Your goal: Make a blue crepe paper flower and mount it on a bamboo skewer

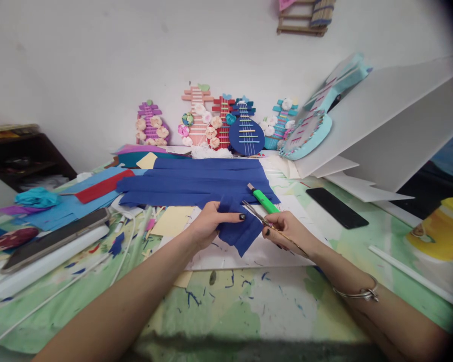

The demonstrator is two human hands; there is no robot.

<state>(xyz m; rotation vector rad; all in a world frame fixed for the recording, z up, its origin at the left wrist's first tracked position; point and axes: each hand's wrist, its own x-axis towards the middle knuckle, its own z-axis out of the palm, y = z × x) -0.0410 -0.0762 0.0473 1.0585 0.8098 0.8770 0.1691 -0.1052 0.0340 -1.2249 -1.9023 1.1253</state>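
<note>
Pinched between the thumb and fingers of my left hand (211,223) is a piece of dark blue crepe paper (241,234), its pointed corner hanging down. My right hand (287,231) grips a pair of scissors (262,219), whose blades reach to the upper right edge of that piece. How far the blades are apart is hard to see. Just behind the scissors lies a green utility knife (263,198). Beyond my hands, wide dark blue crepe paper strips (196,181) lie across the table, over part of a white board (211,259).
A black phone (337,207) and a yellow container (441,229) are on the right. Another phone (56,239), a white cable (126,241) and coloured paper (94,191) lie left. Paper scraps dot the tablecloth (287,311). Decorated lute-shaped crafts (246,133) lean against the wall.
</note>
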